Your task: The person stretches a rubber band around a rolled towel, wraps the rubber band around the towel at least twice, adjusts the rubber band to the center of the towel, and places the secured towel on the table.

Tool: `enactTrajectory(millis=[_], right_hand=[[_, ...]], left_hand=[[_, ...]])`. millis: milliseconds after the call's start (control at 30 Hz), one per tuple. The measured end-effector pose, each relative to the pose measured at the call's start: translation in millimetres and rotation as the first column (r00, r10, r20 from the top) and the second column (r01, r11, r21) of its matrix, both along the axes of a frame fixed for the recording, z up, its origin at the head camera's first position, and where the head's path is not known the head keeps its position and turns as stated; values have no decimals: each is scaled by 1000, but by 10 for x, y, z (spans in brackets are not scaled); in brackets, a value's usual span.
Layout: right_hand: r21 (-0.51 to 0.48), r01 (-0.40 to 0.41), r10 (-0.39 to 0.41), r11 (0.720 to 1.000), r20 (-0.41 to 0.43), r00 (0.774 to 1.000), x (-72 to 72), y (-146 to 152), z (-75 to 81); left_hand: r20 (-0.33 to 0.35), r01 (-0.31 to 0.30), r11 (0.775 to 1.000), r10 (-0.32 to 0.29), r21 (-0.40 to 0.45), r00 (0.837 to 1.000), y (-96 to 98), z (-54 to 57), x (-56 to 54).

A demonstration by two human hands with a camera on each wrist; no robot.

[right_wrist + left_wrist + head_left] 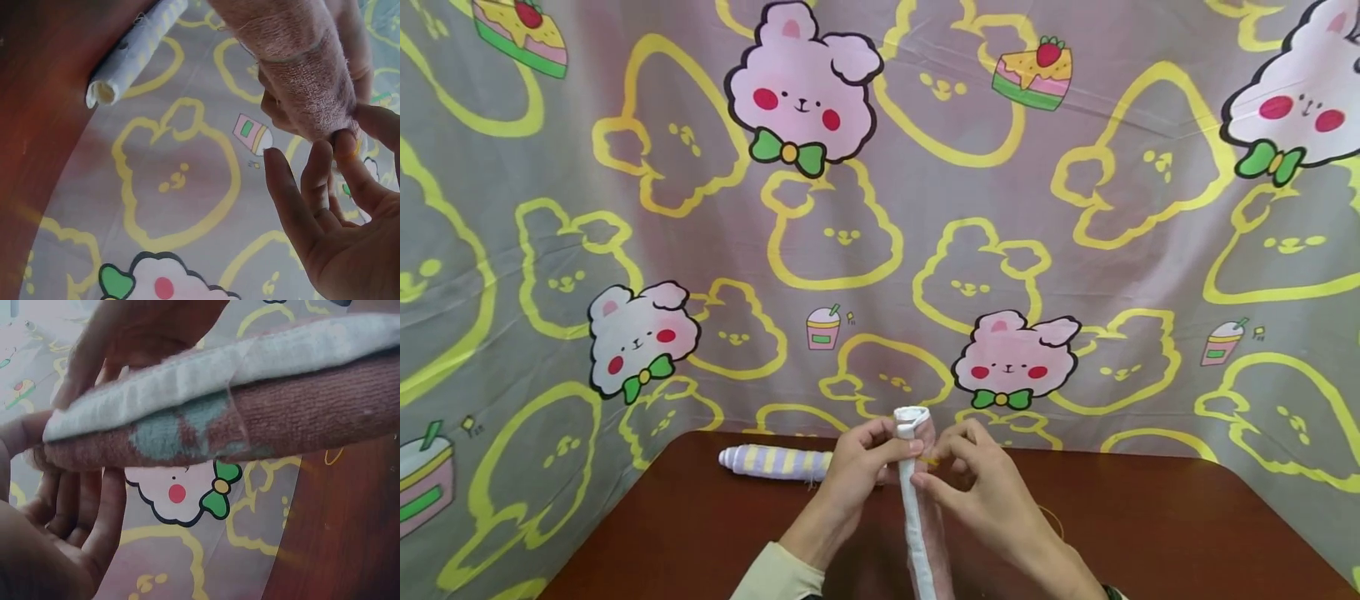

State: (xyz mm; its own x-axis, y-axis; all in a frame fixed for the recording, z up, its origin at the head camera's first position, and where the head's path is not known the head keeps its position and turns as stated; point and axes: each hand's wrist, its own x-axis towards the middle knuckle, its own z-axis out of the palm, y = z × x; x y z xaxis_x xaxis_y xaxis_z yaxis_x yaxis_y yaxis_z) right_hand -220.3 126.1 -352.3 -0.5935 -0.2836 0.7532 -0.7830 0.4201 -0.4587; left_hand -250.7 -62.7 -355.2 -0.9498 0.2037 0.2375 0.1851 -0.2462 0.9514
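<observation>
A rolled pink towel (934, 533) with a white edge stands upright in front of me in the head view. My left hand (856, 468) grips it near its top end, thumb across the white edge. My right hand (988, 479) is at the same end and pinches a yellow rubber band (357, 149) against the roll. In the left wrist view the towel (294, 406) shows a pale green pattern and a thin band (232, 409) around its middle. How far the yellow band goes round the towel is hidden by the fingers.
A second rolled towel (775, 461), striped yellow and lilac, lies on the brown table (1120, 517) behind my left hand. A thin yellow loop (1054, 521) shows beside my right forearm. A curtain (880, 250) printed with cartoon rabbits hangs behind the table.
</observation>
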Motion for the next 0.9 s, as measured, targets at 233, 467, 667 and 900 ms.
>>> enactTrajectory(millis=[233,467,667,900], right_hand=[[63,79,-58,995,-287,956,-26,-47,-40],[104,54,-11,993,-372,928,-40,-85,-64],[99,81,-50,992,-285,957,12,-80,-56],[49,93,-87,994,-121,989,62,-80,-21]], left_hand=[[31,-52,999,52,7,998,37,41,35],[74,-113,993,115,-28,991,57,36,44],[48,-168,984,171,-61,984,63,19,40],[18,-168,983,170,-76,985,64,52,55]])
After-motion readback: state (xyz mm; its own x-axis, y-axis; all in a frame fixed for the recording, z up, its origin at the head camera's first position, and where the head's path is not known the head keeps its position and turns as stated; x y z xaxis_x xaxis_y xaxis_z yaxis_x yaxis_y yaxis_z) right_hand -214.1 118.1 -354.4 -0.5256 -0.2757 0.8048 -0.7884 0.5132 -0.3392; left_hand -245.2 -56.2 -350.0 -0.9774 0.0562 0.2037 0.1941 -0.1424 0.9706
